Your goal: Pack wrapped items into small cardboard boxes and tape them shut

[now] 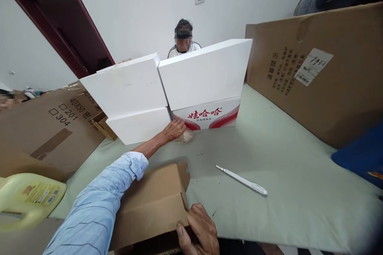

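Note:
My left hand (176, 129) reaches out over the table, its fingers closed on a crumpled wad of clear plastic (186, 136) in front of the white boxes. Below it, an open brown cardboard box (149, 203) lies near the table's front edge, under my left forearm. Pinching the right edge of that box is my right hand (202, 231), thumb on the near side. The inside of the box is mostly hidden. A scalpel (241, 180) with a pale handle lies on the table to the right, apart from both hands.
White boxes (206, 73) stand stacked at the table's back, one with red print (206, 114). Large cartons (317, 75) flank the right and left (50, 127). A yellow jug (38, 195) stands front left, something blue (362, 155) at right. A person (183, 48) sits behind the boxes.

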The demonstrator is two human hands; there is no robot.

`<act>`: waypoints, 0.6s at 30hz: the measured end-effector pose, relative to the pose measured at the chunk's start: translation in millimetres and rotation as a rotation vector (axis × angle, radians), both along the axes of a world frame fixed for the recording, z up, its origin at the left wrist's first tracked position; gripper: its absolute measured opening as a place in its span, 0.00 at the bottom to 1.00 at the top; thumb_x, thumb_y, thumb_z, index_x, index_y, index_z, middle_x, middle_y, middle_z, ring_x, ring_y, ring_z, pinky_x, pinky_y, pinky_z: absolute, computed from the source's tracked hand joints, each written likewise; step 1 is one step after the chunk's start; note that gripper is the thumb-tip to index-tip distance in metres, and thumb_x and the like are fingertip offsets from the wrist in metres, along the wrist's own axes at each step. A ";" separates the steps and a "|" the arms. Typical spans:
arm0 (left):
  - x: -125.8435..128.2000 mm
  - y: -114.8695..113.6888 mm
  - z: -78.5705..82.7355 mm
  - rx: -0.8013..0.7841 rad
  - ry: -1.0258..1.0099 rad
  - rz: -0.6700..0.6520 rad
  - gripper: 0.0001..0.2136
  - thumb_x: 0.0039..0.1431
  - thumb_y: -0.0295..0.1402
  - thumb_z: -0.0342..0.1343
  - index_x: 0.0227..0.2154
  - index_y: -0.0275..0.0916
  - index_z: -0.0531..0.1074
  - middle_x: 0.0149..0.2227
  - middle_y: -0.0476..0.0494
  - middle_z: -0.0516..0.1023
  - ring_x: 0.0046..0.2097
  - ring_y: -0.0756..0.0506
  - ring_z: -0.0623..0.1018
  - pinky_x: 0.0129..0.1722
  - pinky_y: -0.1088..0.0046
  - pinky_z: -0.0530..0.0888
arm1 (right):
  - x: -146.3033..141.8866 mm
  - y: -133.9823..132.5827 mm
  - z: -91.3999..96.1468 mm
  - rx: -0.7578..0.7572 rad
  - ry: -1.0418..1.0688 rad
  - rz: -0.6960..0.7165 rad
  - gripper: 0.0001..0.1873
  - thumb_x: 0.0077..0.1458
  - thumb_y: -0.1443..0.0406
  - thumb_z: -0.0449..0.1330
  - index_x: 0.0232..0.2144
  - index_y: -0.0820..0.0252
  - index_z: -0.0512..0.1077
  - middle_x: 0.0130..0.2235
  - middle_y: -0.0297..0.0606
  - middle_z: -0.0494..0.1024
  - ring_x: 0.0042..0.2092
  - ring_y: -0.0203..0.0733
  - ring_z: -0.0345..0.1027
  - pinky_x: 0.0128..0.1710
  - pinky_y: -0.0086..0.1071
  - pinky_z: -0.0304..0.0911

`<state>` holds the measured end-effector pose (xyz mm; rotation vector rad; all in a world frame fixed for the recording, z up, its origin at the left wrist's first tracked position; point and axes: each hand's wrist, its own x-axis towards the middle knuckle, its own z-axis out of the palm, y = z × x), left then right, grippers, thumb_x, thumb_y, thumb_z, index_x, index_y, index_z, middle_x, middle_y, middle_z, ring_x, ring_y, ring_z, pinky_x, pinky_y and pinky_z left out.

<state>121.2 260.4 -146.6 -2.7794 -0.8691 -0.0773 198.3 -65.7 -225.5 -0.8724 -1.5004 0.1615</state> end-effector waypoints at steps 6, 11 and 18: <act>-1.5 6.8 -26.0 -0.008 0.079 0.025 0.12 0.74 0.21 0.44 0.46 0.32 0.74 0.46 0.34 0.79 0.48 0.39 0.78 0.50 0.61 0.74 | -0.7 2.7 -2.2 0.011 0.043 0.007 0.08 0.63 0.73 0.57 0.39 0.55 0.70 0.28 0.33 0.71 0.29 0.42 0.62 0.33 0.39 0.57; -10.4 1.6 -28.5 -0.035 0.111 0.074 0.13 0.77 0.25 0.42 0.48 0.34 0.73 0.48 0.33 0.79 0.50 0.38 0.79 0.48 0.63 0.76 | -2.2 4.9 0.6 -0.004 0.062 0.003 0.08 0.64 0.73 0.55 0.39 0.56 0.70 0.28 0.34 0.70 0.30 0.42 0.61 0.33 0.40 0.56; -15.7 -12.7 -21.3 -0.064 0.110 0.130 0.14 0.78 0.30 0.42 0.54 0.35 0.72 0.52 0.33 0.80 0.49 0.39 0.82 0.47 0.65 0.77 | -1.0 5.3 -3.9 0.005 0.012 0.048 0.08 0.63 0.75 0.55 0.37 0.56 0.66 0.28 0.31 0.67 0.31 0.39 0.58 0.34 0.38 0.53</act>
